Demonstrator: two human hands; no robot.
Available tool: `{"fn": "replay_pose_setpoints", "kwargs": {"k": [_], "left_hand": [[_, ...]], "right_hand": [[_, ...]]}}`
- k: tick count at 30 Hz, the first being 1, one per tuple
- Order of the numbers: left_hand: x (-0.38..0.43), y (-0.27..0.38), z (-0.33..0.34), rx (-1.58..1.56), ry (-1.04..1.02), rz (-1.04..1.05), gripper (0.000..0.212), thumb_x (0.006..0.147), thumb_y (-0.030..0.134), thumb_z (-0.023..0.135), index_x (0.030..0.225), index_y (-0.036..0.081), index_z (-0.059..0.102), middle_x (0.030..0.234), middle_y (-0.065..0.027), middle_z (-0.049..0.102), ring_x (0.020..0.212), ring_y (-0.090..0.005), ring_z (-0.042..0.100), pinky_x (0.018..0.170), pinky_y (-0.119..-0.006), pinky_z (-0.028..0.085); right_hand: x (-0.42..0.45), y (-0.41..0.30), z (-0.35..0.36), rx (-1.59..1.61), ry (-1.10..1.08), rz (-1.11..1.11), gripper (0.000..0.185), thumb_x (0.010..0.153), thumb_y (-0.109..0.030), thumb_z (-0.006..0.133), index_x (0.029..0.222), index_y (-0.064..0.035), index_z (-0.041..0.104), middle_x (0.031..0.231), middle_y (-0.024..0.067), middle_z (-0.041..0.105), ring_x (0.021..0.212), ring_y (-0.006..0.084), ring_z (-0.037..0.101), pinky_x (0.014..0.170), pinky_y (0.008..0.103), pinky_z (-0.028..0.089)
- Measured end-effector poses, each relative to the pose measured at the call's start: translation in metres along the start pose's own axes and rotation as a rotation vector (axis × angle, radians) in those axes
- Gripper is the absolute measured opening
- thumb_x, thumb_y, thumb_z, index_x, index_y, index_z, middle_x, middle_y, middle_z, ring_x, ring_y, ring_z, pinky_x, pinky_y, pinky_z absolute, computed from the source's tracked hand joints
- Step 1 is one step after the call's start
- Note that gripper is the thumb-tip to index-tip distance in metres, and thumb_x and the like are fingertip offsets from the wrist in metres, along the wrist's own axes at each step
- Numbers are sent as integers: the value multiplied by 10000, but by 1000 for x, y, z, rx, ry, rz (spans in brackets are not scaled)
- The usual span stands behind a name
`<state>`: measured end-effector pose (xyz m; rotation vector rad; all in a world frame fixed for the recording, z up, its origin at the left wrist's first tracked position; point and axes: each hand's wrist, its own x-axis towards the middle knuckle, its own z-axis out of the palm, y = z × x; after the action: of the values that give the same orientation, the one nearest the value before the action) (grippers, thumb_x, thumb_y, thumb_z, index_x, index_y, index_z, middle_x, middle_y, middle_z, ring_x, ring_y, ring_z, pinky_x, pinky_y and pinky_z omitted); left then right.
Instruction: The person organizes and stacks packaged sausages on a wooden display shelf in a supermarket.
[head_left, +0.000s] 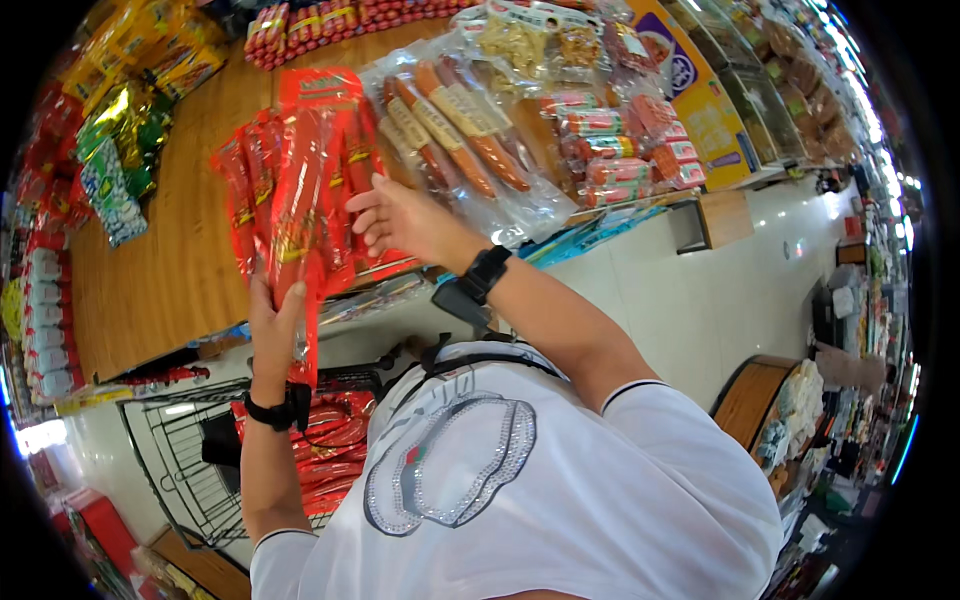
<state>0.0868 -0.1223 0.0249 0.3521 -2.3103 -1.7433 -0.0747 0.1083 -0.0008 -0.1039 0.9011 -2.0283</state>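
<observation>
My left hand (276, 315) grips the lower end of a red plastic-wrapped sausage pack (300, 187), which is held up over the table's front edge. Behind and beside it lie more red sausage packs (247, 180) on the wooden display table (172, 262). My right hand (390, 217) is just right of these packs, its fingers apart and slightly curled, with nothing held. Clear-wrapped long sausages with paper bands (457, 112) lie beyond it, to the right. Below my left forearm, more red packs (330, 457) fill part of a wire shopping cart (187, 472).
Small wrapped sausages (600, 142) and bags of snacks (517, 37) lie at the table's right. Green and yellow packets (120, 150) lie at its left, near a row of white containers (49, 322). A wooden box corner (724, 217) juts over the tiled floor.
</observation>
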Motion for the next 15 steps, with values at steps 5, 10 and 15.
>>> {"fn": "replay_pose_setpoints", "kwargs": {"k": [5, 10, 15], "left_hand": [[48, -10, -52, 185, 140, -134, 409, 949, 331, 695, 1127, -17, 575, 887, -19, 608, 742, -90, 550, 665, -263, 467], [91, -54, -94, 224, 275, -180, 420, 931, 402, 706, 975, 5, 579, 779, -30, 589, 624, -92, 526, 570, -266, 440], [117, -81, -106, 109, 306, -239, 445, 919, 417, 717, 923, 0, 564, 732, -41, 573, 608, -95, 536, 529, -275, 432]], "right_hand": [[12, 2, -23, -612, 266, -251, 366, 1009, -267, 585, 1228, 26, 603, 1035, 106, 677, 940, 186, 669, 851, 334, 557], [36, 13, -43, -1226, 479, -478, 525, 941, -318, 640, 1297, 57, 550, 1241, 242, 606, 1159, 347, 597, 981, 426, 481], [51, 21, -46, -1535, 547, -429, 627, 901, -297, 670, 1366, 68, 463, 1289, 347, 521, 1202, 486, 517, 1022, 499, 443]]}}
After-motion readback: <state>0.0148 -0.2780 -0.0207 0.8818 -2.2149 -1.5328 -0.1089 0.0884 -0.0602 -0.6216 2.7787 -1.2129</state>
